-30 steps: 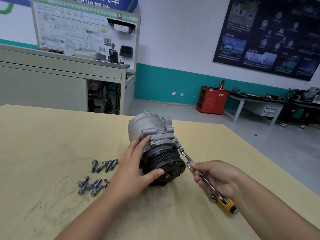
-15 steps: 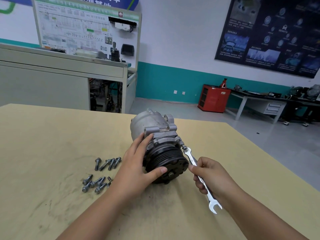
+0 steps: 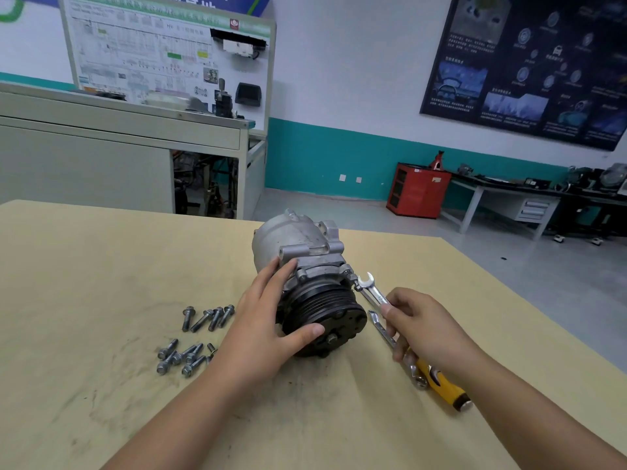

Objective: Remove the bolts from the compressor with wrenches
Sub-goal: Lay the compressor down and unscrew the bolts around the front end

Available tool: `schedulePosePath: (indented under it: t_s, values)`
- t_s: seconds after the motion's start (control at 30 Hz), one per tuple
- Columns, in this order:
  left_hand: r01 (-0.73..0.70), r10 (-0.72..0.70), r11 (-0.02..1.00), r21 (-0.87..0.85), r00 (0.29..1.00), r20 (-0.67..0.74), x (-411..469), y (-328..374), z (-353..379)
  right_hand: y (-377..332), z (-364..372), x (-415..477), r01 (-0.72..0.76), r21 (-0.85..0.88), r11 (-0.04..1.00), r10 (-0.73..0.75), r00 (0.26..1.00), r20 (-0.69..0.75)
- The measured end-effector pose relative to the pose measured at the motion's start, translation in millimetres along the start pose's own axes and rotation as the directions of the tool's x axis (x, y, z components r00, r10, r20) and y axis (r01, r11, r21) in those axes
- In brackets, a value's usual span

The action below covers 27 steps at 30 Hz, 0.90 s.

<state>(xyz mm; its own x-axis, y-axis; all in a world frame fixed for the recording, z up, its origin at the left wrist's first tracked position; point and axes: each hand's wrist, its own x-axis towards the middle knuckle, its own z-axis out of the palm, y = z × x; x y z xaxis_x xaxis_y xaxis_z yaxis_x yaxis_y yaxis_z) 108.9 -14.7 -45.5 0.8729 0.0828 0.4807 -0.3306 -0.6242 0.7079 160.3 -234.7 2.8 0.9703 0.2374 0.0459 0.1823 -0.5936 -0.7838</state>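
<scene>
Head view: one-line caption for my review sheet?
Left hand rests on the compressor while the right hand holds an open-end wrench by a flange bolt; loose bolts lie on the table.

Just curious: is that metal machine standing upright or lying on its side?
On its side: the compressor lies along the table, its black pulley facing the camera, left hand steadying it.

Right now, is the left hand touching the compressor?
Touching. The head view shows the left hand on the compressor, fingers on its housing, thumb on the black pulley.
</scene>
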Motion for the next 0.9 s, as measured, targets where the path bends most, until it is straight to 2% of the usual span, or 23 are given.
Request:
schedulePosePath:
  t_s: [0.07,0.13,0.2,0.3,0.5,0.63,0.8,0.9]
  values:
    - [-0.001,0.001,1.0,-0.001,1.0,-0.001,-0.1,-0.4,-0.1,-6.0,0.2,1.0,-0.036,0.047,0.998,0.034,0.998,0.052]
    - [-0.006,0.006,1.0,-0.002,1.0,-0.001,-0.5,-0.4,0.0,-8.9,-0.2,3.7,-0.046,0.062,0.997,0.045,0.999,0.023]
    - [-0.009,0.009,1.0,-0.001,1.0,0.003,-0.6,0.2,-0.2,-8.4,-2.0,6.4,-0.075,0.149,0.986,0.079,0.997,-0.02]
    - [-0.004,0.004,1.0,0.011,1.0,0.005,-0.3,0.7,-1.0,-6.9,-3.1,7.4,-0.147,0.309,0.939,0.152,0.988,0.008]
    - [-0.005,0.005,1.0,0.008,1.0,0.007,-0.8,1.5,-0.9,-5.1,14.1,20.8,-0.18,0.461,0.869,0.198,0.98,0.008]
    - [-0.024,0.024,1.0,0.002,1.0,-0.004,-1.6,-0.2,-0.4,-6.4,30.7,30.7,-0.153,0.525,0.837,0.179,0.984,0.001]
    - [-0.038,0.038,0.999,-0.003,0.999,-0.017,-2.3,-3.4,0.6,-2.0,41.7,36.0,-0.074,0.554,0.829,0.184,0.972,-0.146]
    - [-0.038,0.037,0.999,-0.009,0.999,-0.018,-2.5,-4.0,1.4,-0.3,48.3,38.2,-0.06,0.596,0.8,0.196,0.966,-0.166]
